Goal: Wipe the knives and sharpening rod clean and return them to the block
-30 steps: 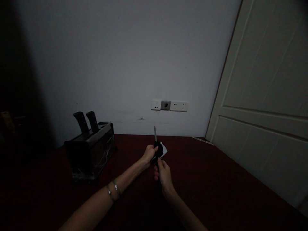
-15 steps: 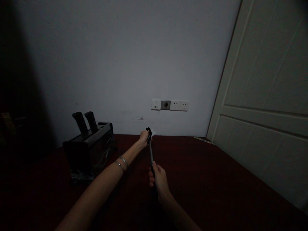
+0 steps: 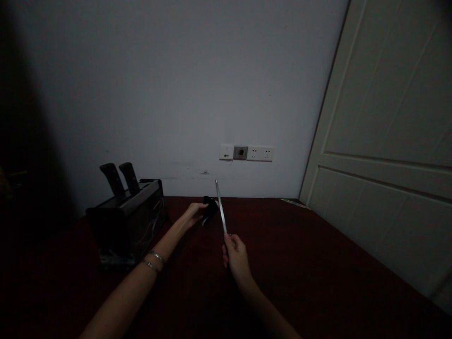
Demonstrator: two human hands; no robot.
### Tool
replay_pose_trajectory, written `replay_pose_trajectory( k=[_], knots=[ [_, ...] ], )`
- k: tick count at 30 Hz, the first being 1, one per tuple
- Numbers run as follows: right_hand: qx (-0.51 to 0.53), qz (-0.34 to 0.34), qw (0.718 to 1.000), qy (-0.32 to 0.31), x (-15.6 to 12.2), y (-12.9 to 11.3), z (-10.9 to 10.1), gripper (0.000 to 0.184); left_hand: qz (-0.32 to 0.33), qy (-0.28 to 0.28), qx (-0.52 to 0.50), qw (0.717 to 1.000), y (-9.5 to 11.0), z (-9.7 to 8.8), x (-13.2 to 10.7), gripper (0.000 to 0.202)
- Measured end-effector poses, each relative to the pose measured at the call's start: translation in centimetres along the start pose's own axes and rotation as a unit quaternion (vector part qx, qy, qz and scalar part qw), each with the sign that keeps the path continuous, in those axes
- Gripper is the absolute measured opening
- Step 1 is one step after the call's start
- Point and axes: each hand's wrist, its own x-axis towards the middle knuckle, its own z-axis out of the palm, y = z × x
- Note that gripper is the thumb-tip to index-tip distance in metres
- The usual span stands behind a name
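Observation:
My right hand is wrapped around the handle of a honing steel. Its thin, bright metal rod points up and away, tilted slightly left, with the tip against the wall in view. To the left of the rod, my left hand pinches a crumpled black cloth, which has a light patch at its edge. The cloth is close beside the rod; whether they touch I cannot tell. Most of the steel's handle is hidden by my right fingers.
A dark knife block with two black-handled knives stands on the left of the dark red table. Wall sockets sit above the table's back edge. A pale panelled door rises on the right.
My left hand has moved left and toward me with the black cloth, off the honing steel. The rod, earlier covered by the cloth at its far end, now shows up to its tip.

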Motion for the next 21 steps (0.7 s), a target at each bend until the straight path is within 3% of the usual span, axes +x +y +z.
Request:
replay_pose_trajectory(
  k=[5,9,13,21],
  knots=[
    [0.007,-0.028,1.000,0.009,0.8,0.6,-0.6,0.043,-0.062,-0.167,0.037,0.983,-1.7,1.5,-3.4,0.024],
    [0.036,-0.011,0.999,0.001,0.9,0.6,-0.7,0.045,-0.039,-0.301,0.042,0.952,-1.9,2.8,-5.5,0.032],
    [0.059,-0.002,0.998,0.008,0.7,0.3,-0.8,0.046,-0.008,-0.310,0.013,0.951,-2.8,3.8,-6.4,0.037],
    [0.058,-0.007,0.998,0.029,0.3,0.6,-0.8,0.049,0.017,-0.267,0.003,0.964,-3.6,5.1,-7.2,0.030]
  ],
)
